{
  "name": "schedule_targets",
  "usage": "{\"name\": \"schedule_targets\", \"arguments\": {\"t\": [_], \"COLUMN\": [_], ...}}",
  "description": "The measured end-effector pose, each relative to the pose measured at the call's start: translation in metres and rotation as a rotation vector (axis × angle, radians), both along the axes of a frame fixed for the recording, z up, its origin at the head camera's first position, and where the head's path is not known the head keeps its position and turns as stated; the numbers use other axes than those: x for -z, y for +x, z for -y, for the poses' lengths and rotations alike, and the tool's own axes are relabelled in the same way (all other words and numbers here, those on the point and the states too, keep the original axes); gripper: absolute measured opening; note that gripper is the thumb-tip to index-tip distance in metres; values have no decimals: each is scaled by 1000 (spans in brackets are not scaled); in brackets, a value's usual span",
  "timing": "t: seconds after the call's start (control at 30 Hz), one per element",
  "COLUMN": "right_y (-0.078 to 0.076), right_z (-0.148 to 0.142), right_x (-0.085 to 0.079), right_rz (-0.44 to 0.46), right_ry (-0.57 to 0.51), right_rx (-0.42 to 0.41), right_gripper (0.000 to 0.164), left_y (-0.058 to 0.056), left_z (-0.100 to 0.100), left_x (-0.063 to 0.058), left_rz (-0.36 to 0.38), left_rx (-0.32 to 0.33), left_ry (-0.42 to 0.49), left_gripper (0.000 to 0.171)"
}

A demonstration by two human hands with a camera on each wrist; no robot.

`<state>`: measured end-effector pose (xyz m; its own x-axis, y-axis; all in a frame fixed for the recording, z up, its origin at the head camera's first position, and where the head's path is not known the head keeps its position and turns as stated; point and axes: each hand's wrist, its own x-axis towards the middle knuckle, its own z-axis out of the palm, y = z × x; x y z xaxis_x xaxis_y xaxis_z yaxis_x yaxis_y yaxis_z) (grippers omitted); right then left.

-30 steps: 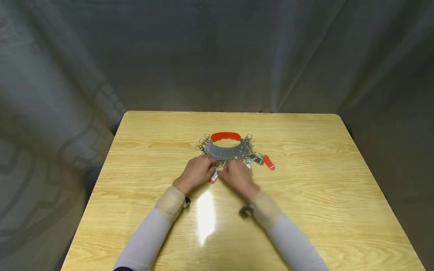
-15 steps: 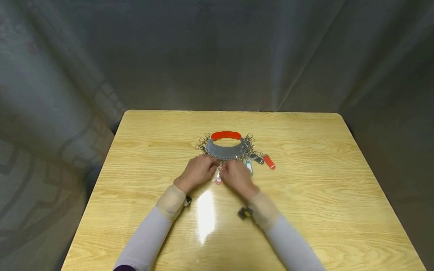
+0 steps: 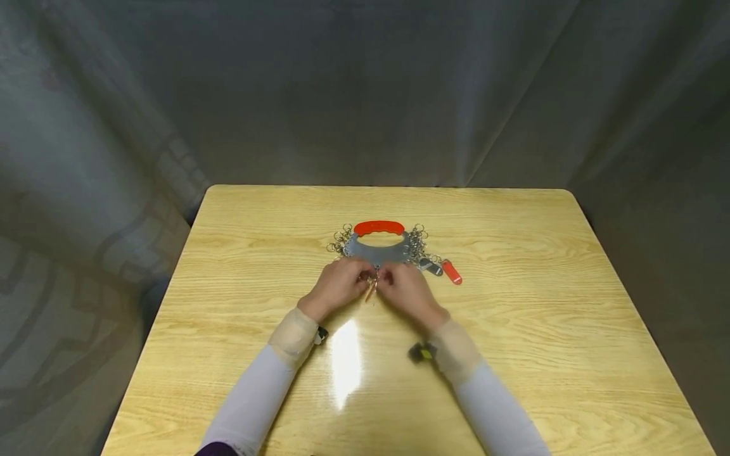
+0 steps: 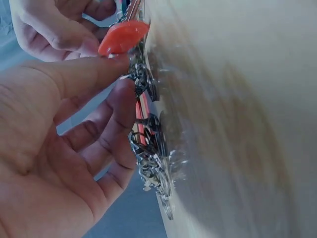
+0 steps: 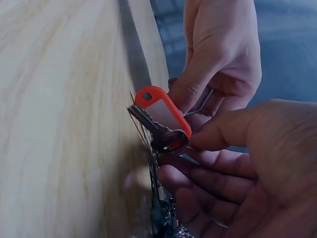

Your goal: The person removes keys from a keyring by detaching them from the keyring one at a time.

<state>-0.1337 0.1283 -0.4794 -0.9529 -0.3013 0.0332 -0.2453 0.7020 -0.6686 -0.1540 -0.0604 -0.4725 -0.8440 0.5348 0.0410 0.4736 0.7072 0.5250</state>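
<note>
My left hand (image 3: 338, 286) and right hand (image 3: 406, 286) meet at the near edge of a grey, crescent-shaped key holder (image 3: 377, 253) with a red grip. Between the fingertips is a red-orange key tag (image 5: 159, 110) with a white label, a notched key (image 5: 156, 126) lying across it. In the right wrist view, the right thumb and fingers pinch at the key's head, where the ring is mostly hidden. The left thumb presses close against the tag's side, its fingers curled behind at a thin metal ring (image 5: 204, 101). The left wrist view shows the tag (image 4: 124, 38) right above the left thumb.
Metal rings (image 3: 418, 237) fringe the holder on both sides. A dark grey tag (image 3: 431, 266) and a red tag (image 3: 452, 272) lie to its right on the wooden table (image 3: 542, 316). Grey curtains (image 3: 365, 95) hang behind and at both sides.
The fingertips have drawn closer together and up toward the holder. The red-orange tag, earlier flat below the hands, is now raised and turned. The pale green tag beside the right hand is now hidden.
</note>
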Motion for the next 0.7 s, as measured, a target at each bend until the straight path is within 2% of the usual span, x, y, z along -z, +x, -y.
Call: {"name": "schedule_targets", "arguments": {"t": [0.2,0.37,0.53,0.7], "right_y": [-1,1,-2,-6], "right_z": [-1,-2,-6,-9], "right_x": [-1,-2,-3,-3], "right_rz": [10,97,174,181], "right_ry": [-30,-122,-201,-215], "right_rx": [-17,12,55,69], "right_gripper": [5,7,5,4], "left_y": [0,-1,-4,-6], "left_z": [-4,-4,-3,-2], "left_x": [1,3,4,0], "left_rz": [-20,-24,11,60], "left_rx": [-5,-23,-22,-28], "left_ry": [-11,-13,29,63], "left_gripper": [12,7,11,12]}}
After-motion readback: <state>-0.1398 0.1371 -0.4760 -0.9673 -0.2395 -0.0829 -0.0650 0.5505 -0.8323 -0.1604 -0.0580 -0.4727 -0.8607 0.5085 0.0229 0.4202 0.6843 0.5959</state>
